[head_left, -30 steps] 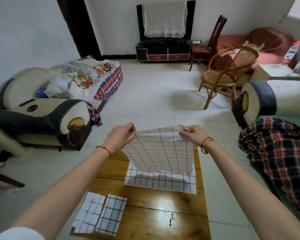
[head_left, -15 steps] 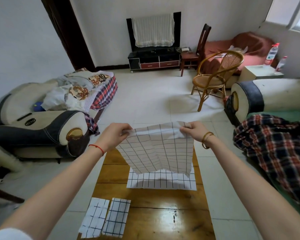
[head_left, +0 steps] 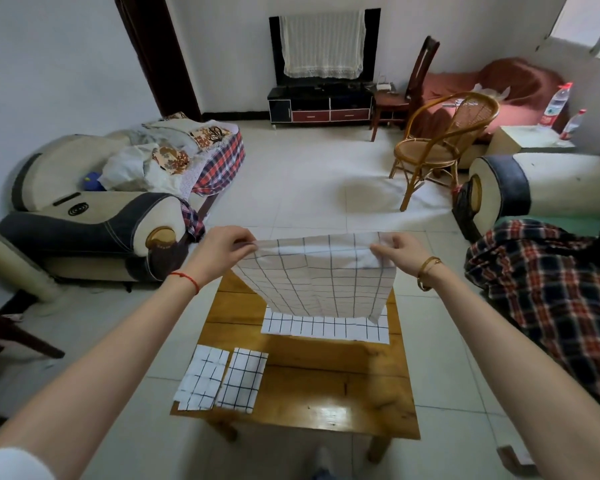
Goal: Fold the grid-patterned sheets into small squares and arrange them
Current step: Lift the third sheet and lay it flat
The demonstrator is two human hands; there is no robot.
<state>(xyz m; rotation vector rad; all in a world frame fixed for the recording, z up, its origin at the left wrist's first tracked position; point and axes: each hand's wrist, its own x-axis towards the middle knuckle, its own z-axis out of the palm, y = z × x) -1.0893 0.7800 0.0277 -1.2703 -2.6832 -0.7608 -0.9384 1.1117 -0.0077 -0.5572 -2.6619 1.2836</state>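
Observation:
A white grid-patterned sheet (head_left: 319,282) hangs in the air above the wooden table (head_left: 326,379). My left hand (head_left: 222,249) pinches its upper left corner and my right hand (head_left: 400,251) pinches its upper right corner. The sheet's lower edge dangles just above another grid sheet (head_left: 326,328) lying flat on the far half of the table. Two small folded grid squares lie side by side at the table's near left: one (head_left: 203,377) at the corner, the other (head_left: 242,379) right of it.
A recliner sofa (head_left: 94,223) piled with cloths stands to the left, a plaid blanket (head_left: 548,292) on a sofa to the right. A rattan chair (head_left: 440,140) and TV stand (head_left: 321,105) sit farther back on the tiled floor.
The view has tilted and shifted slightly; both hands still hold the sheet up by its top corners, now stretched a little wider and flatter above the table.

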